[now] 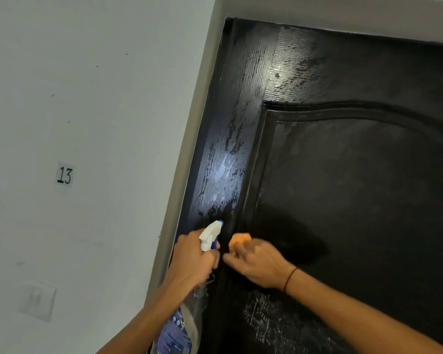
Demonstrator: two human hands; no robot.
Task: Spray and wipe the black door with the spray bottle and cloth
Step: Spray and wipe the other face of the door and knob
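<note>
The black door (343,187) fills the right half of the view, with wet streaks and droplets shining along its left stile. My left hand (193,259) grips the neck of a clear spray bottle (179,325) with a blue label; its white and blue nozzle head (211,235) points up at the stile. Just to the right, my right hand (256,263) holds an orange cloth (239,240) against the door beside the raised panel edge. Most of the cloth is hidden under the fingers.
A grey door frame (189,149) runs diagonally between the door and a white wall (87,98). On the wall sit a small label reading 13 (65,175) and a white light switch (38,301) lower left.
</note>
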